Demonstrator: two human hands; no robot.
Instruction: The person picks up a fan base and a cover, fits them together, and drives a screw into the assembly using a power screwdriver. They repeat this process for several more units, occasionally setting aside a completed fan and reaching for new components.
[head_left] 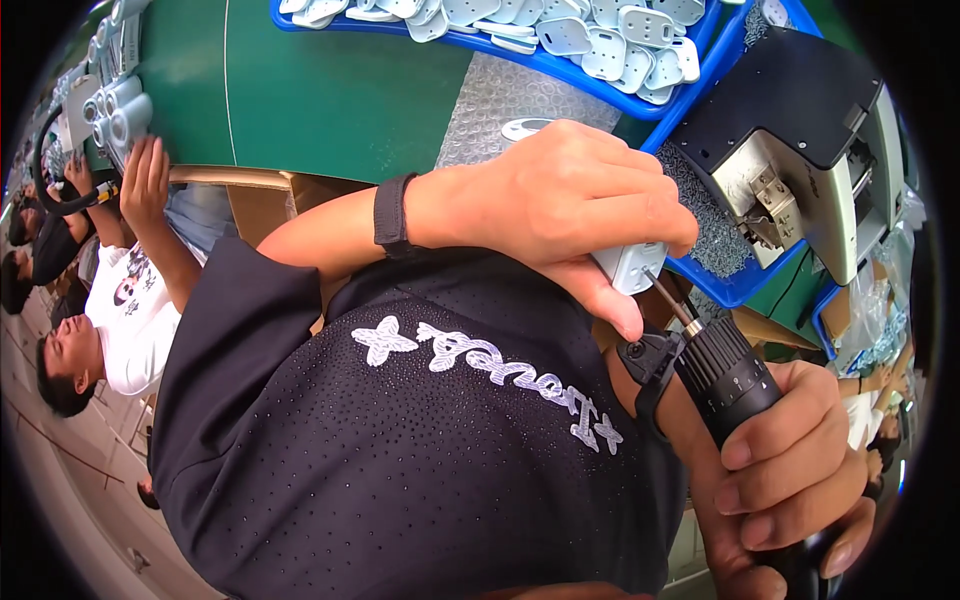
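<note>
My left hand (570,205), with a black band at the wrist, reaches in from the left and grips a small white plastic piece (630,270). Its thumb lies below the piece and the fingers curl over the top, hiding much of it. In my right hand (800,475) is a black electric screwdriver (722,375), the fingers wrapped round its body. The screwdriver's thin metal bit (668,298) points up and left, its tip at the face of the white piece. Whether a screw sits under the tip cannot be made out.
A blue tray (440,38) of pale plastic plates stands on the green table (330,90). Bubble wrap (490,95) lies before it. At the right, a black-topped screw feeder (785,95) stands over a blue tray of loose screws (715,240). A co-worker (140,300) sits at the left.
</note>
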